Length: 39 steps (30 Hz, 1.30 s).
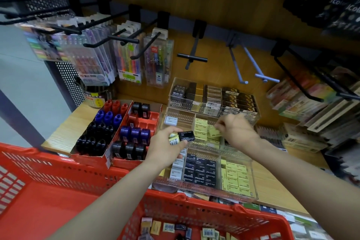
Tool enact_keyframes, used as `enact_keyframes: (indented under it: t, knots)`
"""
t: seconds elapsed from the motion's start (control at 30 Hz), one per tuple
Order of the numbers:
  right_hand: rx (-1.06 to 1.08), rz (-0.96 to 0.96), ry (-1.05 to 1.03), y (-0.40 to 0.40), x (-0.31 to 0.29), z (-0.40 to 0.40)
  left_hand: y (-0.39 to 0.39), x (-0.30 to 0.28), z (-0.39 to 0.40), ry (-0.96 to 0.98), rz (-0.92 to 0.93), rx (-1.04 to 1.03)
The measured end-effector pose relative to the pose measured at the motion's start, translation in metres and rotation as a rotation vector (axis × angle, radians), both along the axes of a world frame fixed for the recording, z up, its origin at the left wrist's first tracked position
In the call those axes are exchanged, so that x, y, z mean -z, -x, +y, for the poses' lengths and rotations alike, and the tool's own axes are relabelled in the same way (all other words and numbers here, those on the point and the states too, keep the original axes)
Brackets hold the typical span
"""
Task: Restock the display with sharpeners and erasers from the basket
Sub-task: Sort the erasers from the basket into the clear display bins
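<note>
Red basket (pixel 58 191): nearest the viewer, perforated plastic walls; loose small erasers (pixel 194 231) lie on its floor, below and behind both hands.

Left hand (pixel 165 150): raised over the gap between the sharpener trays and the clear organiser. Fingers (pixel 171 129) and thumb curled round a black eraser (pixel 186 135) and a yellow eraser (pixel 174 139), the two touching, black one toward the right.

Right hand (pixel 236 129): over the middle tier of the organiser. Fingertips (pixel 219 125) drawn together at a yellow eraser in the compartment; motion blur hides whether they pinch it or only touch it.

Clear acrylic organiser (pixel 251 177): stepped tiers on the wooden shelf (pixel 64 132). Front tier, beneath the left wrist: white, black (pixel 200 171) and yellow (pixel 235 177) erasers in separate compartments. Middle tier, under the right fingers: yellow erasers (pixel 201 128), and one white eraser (pixel 171 120) to their left. Rear tier, beyond the right fingers: dark boxed erasers (pixel 238 96).

Sharpener trays (pixel 116 160): two red cardboard trays, left of the left fingers, holding red, blue and black sharpeners (pixel 134 132) in rows; several slots in the right tray are open.

Above and beyond: pen packs (pixel 128 58) hanging on black hooks (pixel 111 38), well apart from the fingers. Right of the organiser, stacked stationery packs (pixel 303 138).
</note>
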State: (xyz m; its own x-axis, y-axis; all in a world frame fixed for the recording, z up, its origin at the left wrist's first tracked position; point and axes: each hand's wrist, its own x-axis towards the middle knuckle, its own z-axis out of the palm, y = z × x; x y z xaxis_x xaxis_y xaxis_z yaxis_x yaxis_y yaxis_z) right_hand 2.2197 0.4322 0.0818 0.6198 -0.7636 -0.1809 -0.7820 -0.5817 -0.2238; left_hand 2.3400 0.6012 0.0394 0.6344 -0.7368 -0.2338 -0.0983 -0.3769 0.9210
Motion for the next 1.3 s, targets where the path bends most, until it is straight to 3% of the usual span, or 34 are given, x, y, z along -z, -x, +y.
enact_keyframes:
  t: [0.3,0.5,0.67,0.87,1.03,1.13,1.3]
  knots:
    - [-0.053,0.061,0.314,-0.015,0.014,-0.009,0.001,0.001,0.0,0.012,0.011,-0.01]
    - [-0.134,0.006,0.263,-0.013,0.026,-0.012,0.002,0.001,-0.001,0.025,0.049,-0.025]
    - [-0.229,0.152,0.255,-0.014,0.019,-0.017,0.002,0.001,-0.001,0.031,0.076,-0.035]
    - [-0.098,0.079,0.231,-0.013,0.031,-0.016,0.003,-0.001,0.001,0.018,0.056,-0.023]
    - [-0.15,0.15,0.463,-0.004,0.038,-0.012,0.003,0.0,0.001,0.016,0.029,-0.02]
    - [-0.098,0.061,0.472,-0.006,0.04,-0.011,0.003,-0.001,0.002,0.007,0.01,-0.012]
    - [-0.022,-0.128,0.298,-0.003,0.041,-0.004,0.004,-0.006,0.006,0.061,0.063,-0.003]
